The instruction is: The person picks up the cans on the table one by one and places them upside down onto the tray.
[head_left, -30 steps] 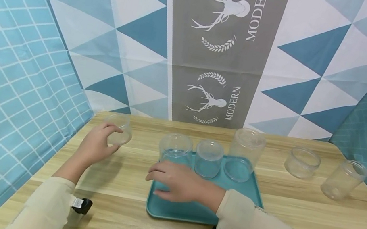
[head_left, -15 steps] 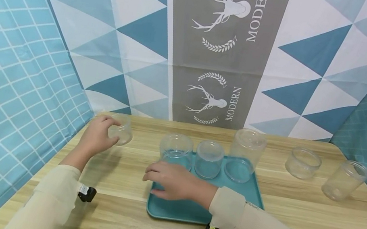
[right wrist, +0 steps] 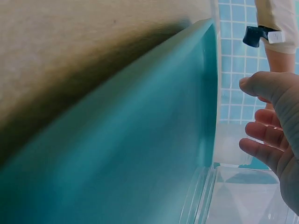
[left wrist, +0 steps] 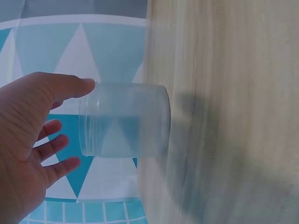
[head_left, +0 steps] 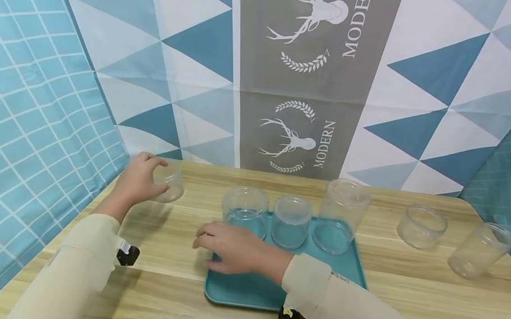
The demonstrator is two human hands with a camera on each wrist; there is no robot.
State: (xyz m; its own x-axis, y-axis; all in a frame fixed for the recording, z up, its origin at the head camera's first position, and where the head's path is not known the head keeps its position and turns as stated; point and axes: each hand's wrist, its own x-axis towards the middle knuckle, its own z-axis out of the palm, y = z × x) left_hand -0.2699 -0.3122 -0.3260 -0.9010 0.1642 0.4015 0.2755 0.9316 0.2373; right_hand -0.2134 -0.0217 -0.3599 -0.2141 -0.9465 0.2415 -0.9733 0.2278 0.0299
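Observation:
At the table's far left stands a clear jar (head_left: 172,189), upright. My left hand (head_left: 139,180) is beside and above it, thumb and fingers spread apart. In the left wrist view the thumb tip lies right at the rim of that jar (left wrist: 126,122), with the other fingers loosely bent near its mouth. My right hand (head_left: 233,250) hovers over the left side of the teal tray (head_left: 257,295), fingers loosely curved around nothing. Behind it on the tray are a wide clear jar (head_left: 245,203), a smaller clear jar (head_left: 290,225) and a tall clear jar (head_left: 342,215).
To the right of the tray, a low clear jar (head_left: 421,229) and a tall narrow clear jar (head_left: 480,251) stand on the wooden table (head_left: 415,302). Patterned cloths (head_left: 301,76) hang along the back and sides.
My left hand has moved up and away from me, toward the far-left jar's rim. The right hand has slid slightly left over the tray. The jars look unmoved.

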